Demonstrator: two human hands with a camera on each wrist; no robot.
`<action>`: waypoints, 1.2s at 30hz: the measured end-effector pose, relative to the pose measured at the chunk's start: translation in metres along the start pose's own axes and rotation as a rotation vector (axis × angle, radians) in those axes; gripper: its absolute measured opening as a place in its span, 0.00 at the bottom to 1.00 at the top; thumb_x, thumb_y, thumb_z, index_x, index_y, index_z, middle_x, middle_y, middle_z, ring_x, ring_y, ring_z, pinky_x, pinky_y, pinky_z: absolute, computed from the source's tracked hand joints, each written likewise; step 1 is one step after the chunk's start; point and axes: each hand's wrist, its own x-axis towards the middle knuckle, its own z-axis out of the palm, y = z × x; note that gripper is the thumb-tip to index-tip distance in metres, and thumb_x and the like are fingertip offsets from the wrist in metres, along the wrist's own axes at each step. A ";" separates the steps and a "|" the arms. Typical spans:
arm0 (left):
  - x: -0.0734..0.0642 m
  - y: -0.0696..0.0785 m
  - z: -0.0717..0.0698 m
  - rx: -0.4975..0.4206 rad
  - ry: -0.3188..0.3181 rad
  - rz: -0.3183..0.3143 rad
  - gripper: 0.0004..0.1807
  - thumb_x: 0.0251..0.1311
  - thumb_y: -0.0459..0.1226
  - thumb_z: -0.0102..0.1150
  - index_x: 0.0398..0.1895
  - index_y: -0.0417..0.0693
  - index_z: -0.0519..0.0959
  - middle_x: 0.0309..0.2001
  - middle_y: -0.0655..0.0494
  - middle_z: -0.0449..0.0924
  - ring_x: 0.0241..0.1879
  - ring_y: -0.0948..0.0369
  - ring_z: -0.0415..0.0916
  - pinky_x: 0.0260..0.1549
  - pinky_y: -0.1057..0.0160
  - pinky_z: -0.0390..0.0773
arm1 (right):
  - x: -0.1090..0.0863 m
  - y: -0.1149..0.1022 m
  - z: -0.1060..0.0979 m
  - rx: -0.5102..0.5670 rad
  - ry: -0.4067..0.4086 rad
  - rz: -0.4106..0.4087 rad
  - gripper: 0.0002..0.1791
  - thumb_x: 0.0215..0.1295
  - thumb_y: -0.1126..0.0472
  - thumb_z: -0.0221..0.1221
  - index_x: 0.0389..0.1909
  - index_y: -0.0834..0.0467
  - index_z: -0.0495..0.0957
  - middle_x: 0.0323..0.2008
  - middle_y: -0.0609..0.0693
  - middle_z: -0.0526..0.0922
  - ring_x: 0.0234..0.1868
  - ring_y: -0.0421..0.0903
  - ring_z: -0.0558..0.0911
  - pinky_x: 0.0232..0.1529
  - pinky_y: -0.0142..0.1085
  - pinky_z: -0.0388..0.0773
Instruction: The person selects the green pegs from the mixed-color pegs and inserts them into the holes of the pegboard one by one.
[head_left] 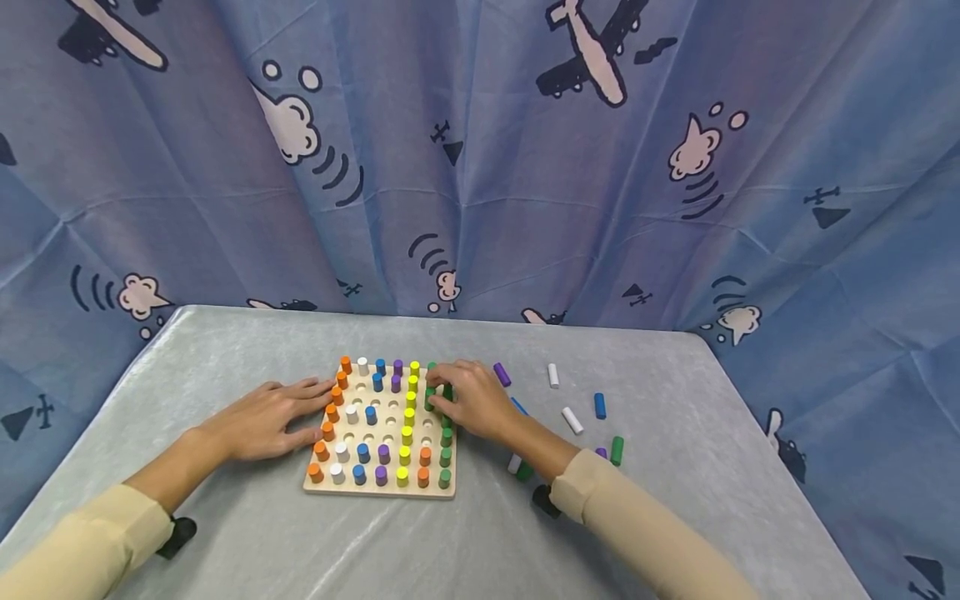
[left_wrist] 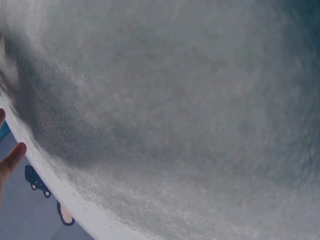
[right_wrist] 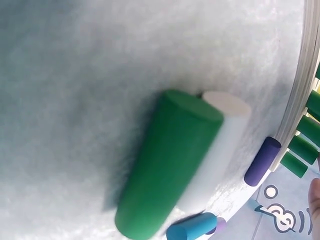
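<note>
A wooden pegboard [head_left: 378,492] lies on the grey table, with columns of coloured pegs standing in its holes. My left hand [head_left: 266,419] rests at the board's left edge, fingers extended beside the orange pegs [head_left: 332,413]. Over the board's upper right, my right hand [head_left: 474,400] has thumb and forefinger bent around a green peg [head_left: 429,398]; the hand hides part of the right-hand columns. Yellow pegs [head_left: 409,417] form a full column just left of it. In the left wrist view only fingertips [left_wrist: 15,156] show at the edge.
Loose pegs lie right of the board: a purple peg [head_left: 502,374], a blue peg [head_left: 600,406], a green peg [head_left: 617,451] and several more, some partly under the right forearm. In the right wrist view a green peg [right_wrist: 167,165] lies against a white peg [right_wrist: 220,150]. A patterned curtain [head_left: 480,167] hangs behind.
</note>
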 end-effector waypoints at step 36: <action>0.001 0.002 -0.001 0.005 -0.002 -0.006 0.36 0.70 0.58 0.50 0.71 0.42 0.69 0.74 0.47 0.62 0.71 0.43 0.61 0.59 0.36 0.66 | -0.110 0.044 -0.055 0.156 -0.294 -0.028 0.15 0.58 0.65 0.70 0.47 0.57 0.84 0.38 0.41 0.85 0.41 0.38 0.82 0.46 0.40 0.81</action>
